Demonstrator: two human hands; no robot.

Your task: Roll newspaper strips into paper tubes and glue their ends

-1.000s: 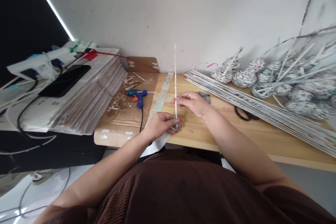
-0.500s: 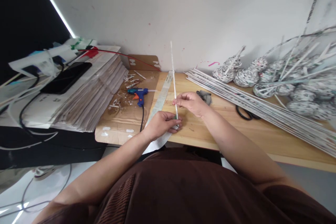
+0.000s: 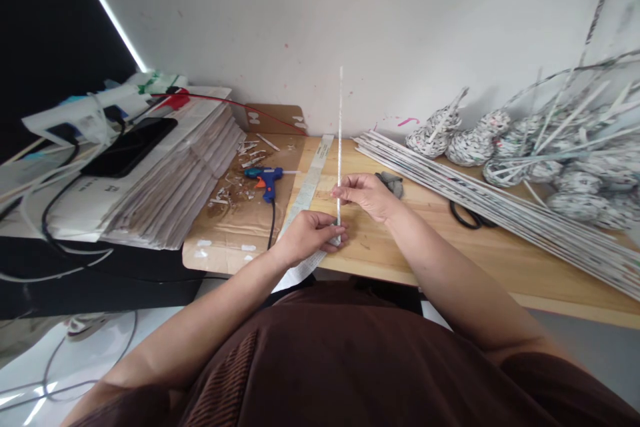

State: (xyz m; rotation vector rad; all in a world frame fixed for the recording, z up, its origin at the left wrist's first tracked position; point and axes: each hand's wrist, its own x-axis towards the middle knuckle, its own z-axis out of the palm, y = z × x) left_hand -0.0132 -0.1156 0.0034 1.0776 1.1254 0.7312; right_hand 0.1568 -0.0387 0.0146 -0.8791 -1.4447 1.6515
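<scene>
A thin, whitish rolled-paper stick [image 3: 341, 120] stands almost upright over the table. My right hand [image 3: 367, 197] is closed on it, pinching it between thumb and fingers low on its length. Just below, my left hand [image 3: 311, 238] is closed on the near part of a long printed paper strip [image 3: 307, 187], at the stick's foot. That strip runs flat across the table toward the wall, and its near end hangs past the table edge. How the strip meets the stick is partly hidden by my fingers.
Left lie a blue glue gun [image 3: 270, 181] and paper scraps on cardboard [image 3: 215, 250]. Beyond is a paper stack [image 3: 200, 173] with a phone [image 3: 131, 147]. Right are paper sticks [image 3: 475, 203], a grey cloth [image 3: 391, 183], black scissor-like handles [image 3: 465, 215] and woven paper pieces [image 3: 467, 147].
The stick has swung from a leftward lean to nearly vertical, its top moving right. Both hands stay in almost the same place and keep their grip.
</scene>
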